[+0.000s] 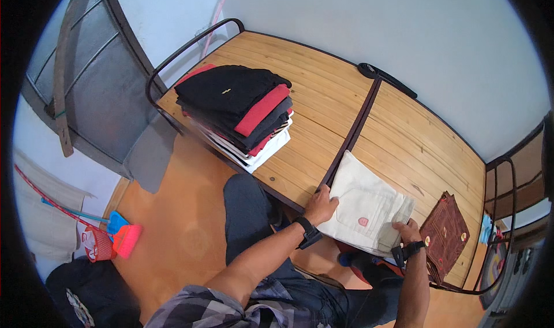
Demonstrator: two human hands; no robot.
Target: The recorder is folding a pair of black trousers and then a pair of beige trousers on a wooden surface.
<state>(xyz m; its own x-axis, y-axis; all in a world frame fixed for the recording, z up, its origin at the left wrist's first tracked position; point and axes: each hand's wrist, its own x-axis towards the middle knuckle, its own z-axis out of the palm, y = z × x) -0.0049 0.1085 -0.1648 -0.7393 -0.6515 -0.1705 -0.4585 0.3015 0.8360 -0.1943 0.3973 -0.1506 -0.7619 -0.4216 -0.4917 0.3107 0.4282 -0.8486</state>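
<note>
A folded pair of cream-coloured trousers (361,198) with a pocket and a small pink patch lies at the front edge of the wooden platform, just right of its dark metal divider. My left hand (321,206) grips the left edge of the cloth, thumb on top. At the lower right corner, my right hand (407,232) pinches the fabric between thumb and fingers. Both wrists bear black bands. Right of the trousers sits a folded brown patterned cloth (446,237). A tall stack of folded clothes (233,107), black on top with red, grey and white below, stands on the left part.
The slatted wooden platform (320,98) has metal end rails and meets the wall behind. A black object (391,82) lies at its back edge. On the floor at left are a red basket (98,246), a pink broom (127,240), a blue dustpan (117,222) and a black bag (91,293).
</note>
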